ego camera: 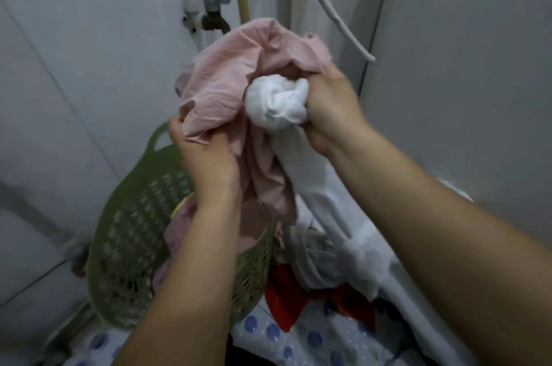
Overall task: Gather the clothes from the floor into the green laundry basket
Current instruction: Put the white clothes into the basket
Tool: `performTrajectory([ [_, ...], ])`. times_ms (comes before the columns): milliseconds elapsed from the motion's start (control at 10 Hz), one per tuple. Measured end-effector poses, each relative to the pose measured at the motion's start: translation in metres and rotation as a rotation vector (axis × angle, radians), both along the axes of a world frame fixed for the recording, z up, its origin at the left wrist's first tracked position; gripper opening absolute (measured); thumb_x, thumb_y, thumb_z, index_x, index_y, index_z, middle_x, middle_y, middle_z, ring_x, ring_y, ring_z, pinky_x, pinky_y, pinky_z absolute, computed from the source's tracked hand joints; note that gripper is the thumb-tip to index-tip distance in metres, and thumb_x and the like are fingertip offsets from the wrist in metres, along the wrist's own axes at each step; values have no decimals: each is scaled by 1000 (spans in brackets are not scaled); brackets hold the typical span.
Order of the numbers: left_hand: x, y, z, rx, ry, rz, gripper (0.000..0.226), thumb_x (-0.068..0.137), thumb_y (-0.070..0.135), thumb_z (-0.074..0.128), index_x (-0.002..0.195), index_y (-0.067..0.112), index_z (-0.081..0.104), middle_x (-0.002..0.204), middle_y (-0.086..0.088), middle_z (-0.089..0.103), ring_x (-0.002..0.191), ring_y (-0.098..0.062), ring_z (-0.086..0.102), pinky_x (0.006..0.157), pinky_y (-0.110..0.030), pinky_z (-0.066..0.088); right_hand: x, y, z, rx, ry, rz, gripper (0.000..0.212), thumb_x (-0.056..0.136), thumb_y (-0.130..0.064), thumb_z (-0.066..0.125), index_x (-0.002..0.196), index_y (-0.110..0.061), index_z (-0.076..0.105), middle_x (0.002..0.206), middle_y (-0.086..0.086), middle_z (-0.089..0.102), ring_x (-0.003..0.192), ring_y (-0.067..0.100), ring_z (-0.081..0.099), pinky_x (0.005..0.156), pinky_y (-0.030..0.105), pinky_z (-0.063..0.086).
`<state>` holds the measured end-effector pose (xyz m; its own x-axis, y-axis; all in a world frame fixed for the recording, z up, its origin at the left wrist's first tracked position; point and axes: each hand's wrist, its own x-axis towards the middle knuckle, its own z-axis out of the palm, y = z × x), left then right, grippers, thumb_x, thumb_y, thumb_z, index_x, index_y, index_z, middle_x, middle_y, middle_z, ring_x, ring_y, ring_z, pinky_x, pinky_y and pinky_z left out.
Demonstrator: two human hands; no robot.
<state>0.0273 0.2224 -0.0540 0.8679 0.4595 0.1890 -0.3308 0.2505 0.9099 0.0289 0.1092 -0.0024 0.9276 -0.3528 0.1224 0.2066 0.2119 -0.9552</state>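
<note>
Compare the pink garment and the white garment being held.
The pink garment is loosely bunched, gripped by the left hand at its lower edge. The white garment is wadded into a tight ball in the right hand, with a tail trailing down. Both are lifted above the green laundry basket.
</note>
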Motion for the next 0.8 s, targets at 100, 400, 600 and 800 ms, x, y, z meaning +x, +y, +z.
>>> performTrajectory([
  [100, 18, 34, -19, 57, 76, 107, 53, 67, 7, 55, 118, -5, 46, 114, -34, 59, 94, -32, 63, 89, -51, 52, 29, 36, -23, 6, 59, 142, 39, 92, -4, 46, 131, -3, 48, 128, 22, 58, 107, 35, 62, 96, 48, 50],
  [400, 21, 72, -61, 441, 525, -6, 77, 75, 16, 49, 147, 27, 26, 148, -8, 40, 133, -28, 42, 108, -48, 38, 25, 13, -96, -477, 477, 413, 35, 90, -16, 58, 124, -10, 55, 98, 7, 60, 86, 18, 54, 72, 34, 47],
  [600, -3, 29, -72, 923, 443, -600, 57, 86, 4, 59, 138, 23, 48, 142, -8, 49, 124, -26, 52, 93, -21, 42, -18, -61, -165, -927, 775, 491, 81, 75, -10, 75, 144, -20, 34, 142, 10, 44, 122, 24, 49, 96, 34, 47],
  [800, -12, 9, -93, 1423, 432, -892, 63, 85, 33, 67, 142, 27, 42, 152, -6, 32, 142, -22, 28, 116, -31, 25, -63, -56, -246, -1420, 1101, 507, 125, 58, -53, 82, 149, -36, -3, 159, 5, -12, 147, 34, -7, 112, 64, 10],
])
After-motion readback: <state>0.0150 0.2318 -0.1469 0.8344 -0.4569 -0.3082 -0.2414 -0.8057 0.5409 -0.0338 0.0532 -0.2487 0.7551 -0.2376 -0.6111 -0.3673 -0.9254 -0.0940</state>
